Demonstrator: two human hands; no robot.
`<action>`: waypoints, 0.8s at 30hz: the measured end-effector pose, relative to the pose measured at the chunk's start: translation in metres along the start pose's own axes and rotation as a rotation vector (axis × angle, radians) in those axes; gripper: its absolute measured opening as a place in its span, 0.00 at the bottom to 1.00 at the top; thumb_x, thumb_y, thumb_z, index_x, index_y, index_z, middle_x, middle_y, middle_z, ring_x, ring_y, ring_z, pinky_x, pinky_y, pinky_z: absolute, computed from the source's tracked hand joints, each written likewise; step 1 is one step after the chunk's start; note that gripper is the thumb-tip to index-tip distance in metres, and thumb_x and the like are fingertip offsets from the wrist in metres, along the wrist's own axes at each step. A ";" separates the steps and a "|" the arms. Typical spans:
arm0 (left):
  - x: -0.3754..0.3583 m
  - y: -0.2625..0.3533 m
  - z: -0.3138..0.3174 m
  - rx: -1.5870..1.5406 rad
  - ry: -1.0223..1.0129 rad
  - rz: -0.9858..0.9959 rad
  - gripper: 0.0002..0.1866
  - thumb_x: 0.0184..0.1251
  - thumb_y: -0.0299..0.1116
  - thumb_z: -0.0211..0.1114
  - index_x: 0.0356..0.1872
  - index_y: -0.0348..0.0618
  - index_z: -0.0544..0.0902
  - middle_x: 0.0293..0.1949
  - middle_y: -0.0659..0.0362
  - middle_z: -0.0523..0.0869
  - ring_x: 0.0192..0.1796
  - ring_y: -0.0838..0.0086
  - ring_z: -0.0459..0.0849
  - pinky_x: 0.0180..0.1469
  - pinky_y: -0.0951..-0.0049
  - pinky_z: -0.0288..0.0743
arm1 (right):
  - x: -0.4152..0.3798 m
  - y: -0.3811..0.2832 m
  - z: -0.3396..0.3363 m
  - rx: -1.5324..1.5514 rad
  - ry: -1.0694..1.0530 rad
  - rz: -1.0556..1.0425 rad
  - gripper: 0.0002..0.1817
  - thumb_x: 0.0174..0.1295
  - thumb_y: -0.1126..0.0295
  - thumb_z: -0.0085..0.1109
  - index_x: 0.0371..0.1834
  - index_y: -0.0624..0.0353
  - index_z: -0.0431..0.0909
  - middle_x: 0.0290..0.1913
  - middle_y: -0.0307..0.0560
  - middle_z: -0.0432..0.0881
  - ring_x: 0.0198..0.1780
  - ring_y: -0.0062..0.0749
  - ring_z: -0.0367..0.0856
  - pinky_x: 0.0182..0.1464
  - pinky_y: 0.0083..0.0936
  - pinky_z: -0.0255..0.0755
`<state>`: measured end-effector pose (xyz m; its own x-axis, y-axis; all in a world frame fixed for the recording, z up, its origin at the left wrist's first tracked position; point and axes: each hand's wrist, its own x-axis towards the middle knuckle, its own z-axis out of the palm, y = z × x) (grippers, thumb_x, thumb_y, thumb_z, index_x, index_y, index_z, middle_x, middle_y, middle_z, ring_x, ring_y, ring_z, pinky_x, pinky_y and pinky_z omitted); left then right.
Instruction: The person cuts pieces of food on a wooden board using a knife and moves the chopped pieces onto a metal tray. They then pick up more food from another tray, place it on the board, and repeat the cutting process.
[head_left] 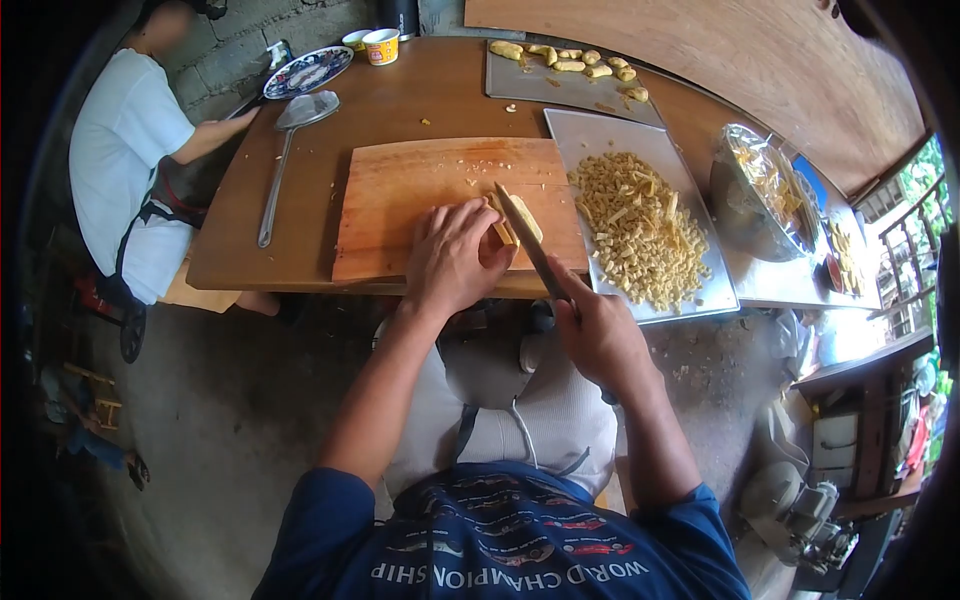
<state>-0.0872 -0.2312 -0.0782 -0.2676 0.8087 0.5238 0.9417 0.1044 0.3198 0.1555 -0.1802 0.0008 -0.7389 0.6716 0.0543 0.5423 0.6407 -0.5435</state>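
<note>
My right hand (608, 338) is wrapped round the handle of a kitchen knife (524, 228), its blade pointing away from me over the wooden cutting board (385, 210). Curled fingers and thumb of my left hand (460, 252) pin a pale yellow stick of peeled food (503, 228) to the board, just left of the blade. Another pale yellow slab (528, 217) lies on the blade's right side, partly covered by it. Small crumbs dot the board's far half. Right beside the board, a metal tray (715, 285) bears a heap of diced yellow pieces (645, 225).
Behind that tray, a second tray (520, 85) holds several whole peeled pieces (568, 66). A metal bowl (735, 205) with plastic wrap stands at right. A spatula (277, 180), patterned plate (308, 72) and paper cup (381, 47) are at left. A person (135, 150) sits beyond the table's left edge.
</note>
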 end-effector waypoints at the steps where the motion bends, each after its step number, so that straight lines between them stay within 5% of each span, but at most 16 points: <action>1: 0.000 0.000 0.000 0.001 0.003 0.001 0.29 0.72 0.51 0.78 0.67 0.49 0.86 0.72 0.56 0.87 0.74 0.55 0.82 0.79 0.49 0.70 | 0.001 -0.001 0.000 0.000 0.002 -0.002 0.34 0.78 0.69 0.58 0.88 0.48 0.72 0.29 0.69 0.87 0.35 0.69 0.90 0.45 0.61 0.83; 10: 0.006 0.003 0.002 0.083 0.002 -0.002 0.33 0.70 0.53 0.80 0.70 0.47 0.85 0.73 0.52 0.86 0.77 0.55 0.80 0.83 0.44 0.65 | -0.005 0.010 -0.009 0.042 0.066 0.002 0.34 0.77 0.70 0.58 0.88 0.49 0.72 0.32 0.70 0.88 0.40 0.70 0.91 0.50 0.59 0.82; 19: 0.012 0.000 0.012 -0.161 -0.007 -0.017 0.35 0.68 0.51 0.83 0.69 0.44 0.82 0.74 0.49 0.84 0.77 0.50 0.80 0.81 0.48 0.68 | -0.023 0.017 -0.014 0.115 0.133 0.003 0.33 0.76 0.74 0.58 0.85 0.52 0.75 0.36 0.71 0.89 0.44 0.69 0.91 0.52 0.57 0.83; 24: 0.018 0.019 0.016 -0.006 -0.052 -0.114 0.30 0.68 0.44 0.81 0.66 0.43 0.83 0.68 0.46 0.84 0.72 0.46 0.81 0.78 0.47 0.71 | -0.028 0.007 -0.030 0.133 0.043 0.153 0.33 0.76 0.74 0.59 0.85 0.53 0.75 0.47 0.74 0.91 0.52 0.70 0.92 0.58 0.54 0.84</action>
<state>-0.0710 -0.2054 -0.0757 -0.3615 0.8206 0.4426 0.9047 0.1941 0.3792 0.1922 -0.1837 0.0201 -0.6322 0.7748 -0.0031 0.5877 0.4769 -0.6536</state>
